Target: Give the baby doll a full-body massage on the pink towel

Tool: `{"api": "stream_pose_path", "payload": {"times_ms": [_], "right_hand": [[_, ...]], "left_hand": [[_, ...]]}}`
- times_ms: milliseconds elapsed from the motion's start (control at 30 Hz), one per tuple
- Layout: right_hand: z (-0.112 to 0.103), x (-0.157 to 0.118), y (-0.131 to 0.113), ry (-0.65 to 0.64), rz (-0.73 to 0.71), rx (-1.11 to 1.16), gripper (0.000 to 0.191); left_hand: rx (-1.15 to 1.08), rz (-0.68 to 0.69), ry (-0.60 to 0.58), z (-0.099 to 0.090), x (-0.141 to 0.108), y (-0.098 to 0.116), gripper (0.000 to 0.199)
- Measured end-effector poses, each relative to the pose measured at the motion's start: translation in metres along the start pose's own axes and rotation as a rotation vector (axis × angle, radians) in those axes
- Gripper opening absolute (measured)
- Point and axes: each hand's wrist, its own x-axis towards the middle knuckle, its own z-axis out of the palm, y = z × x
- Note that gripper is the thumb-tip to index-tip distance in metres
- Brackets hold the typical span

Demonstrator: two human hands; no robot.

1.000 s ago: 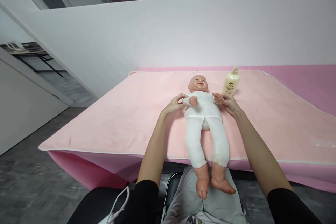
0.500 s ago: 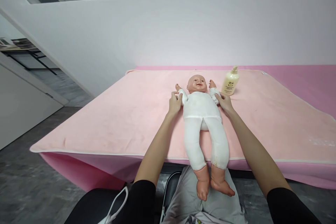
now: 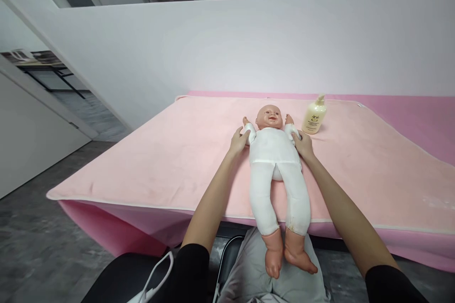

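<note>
A baby doll [image 3: 273,147] with a white cloth body lies on its back on the pink mat, its head toward the wall and its feet hanging past the near edge over my lap. My left hand [image 3: 239,141] is closed around the doll's arm on the left side of the picture. On the other side, my right hand [image 3: 303,146] grips the doll's other arm near the elbow. Both of the doll's small hands point up beside its head. Just beyond my right hand stands a pale yellow pump bottle [image 3: 314,116], apart from the doll.
The pink mat [image 3: 149,161] covers a table with a darker pink cloth [image 3: 117,227] hanging at the front. A white wall [image 3: 227,47] rises behind it. A black chair [image 3: 121,279] and a white cable [image 3: 156,284] are at the lower left.
My view has tilted slightly, so the scene sits a little lower in the picture. Both hands still hold the doll's arms; the doll and bottle keep their places on the mat.
</note>
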Motion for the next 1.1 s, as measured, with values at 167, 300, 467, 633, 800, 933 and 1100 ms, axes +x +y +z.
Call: {"api": "stream_pose_path", "payload": {"times_ms": [167, 300, 467, 633, 800, 933, 1100], "right_hand": [[-0.004, 0.010, -0.003, 0.093, 0.005, 0.451, 0.043], [-0.010, 0.016, -0.006, 0.117, 0.034, 0.666, 0.042], [-0.021, 0.011, -0.001, -0.022, -0.023, 0.560, 0.019], [-0.033, 0.008, 0.002, -0.219, -0.015, 0.345, 0.014], [-0.036, 0.004, -0.005, -0.250, -0.022, 0.331, 0.016], [-0.030, 0.004, -0.010, -0.199, -0.021, 0.379, 0.025], [-0.024, 0.010, -0.008, 0.033, -0.058, 0.369, 0.031]], "left_hand": [[-0.328, 0.068, -0.061, -0.002, 0.001, 0.005, 0.063], [-0.369, 0.222, 0.000, -0.001, 0.001, 0.006, 0.048], [-0.288, 0.208, -0.165, 0.001, -0.009, 0.009, 0.025], [-0.139, 0.261, -0.283, -0.005, -0.015, 0.016, 0.021], [-0.040, 0.287, -0.405, -0.014, -0.017, 0.022, 0.028], [-0.077, 0.316, -0.343, -0.010, -0.019, 0.023, 0.027], [-0.199, 0.266, -0.181, -0.001, -0.015, 0.019, 0.029]]}}
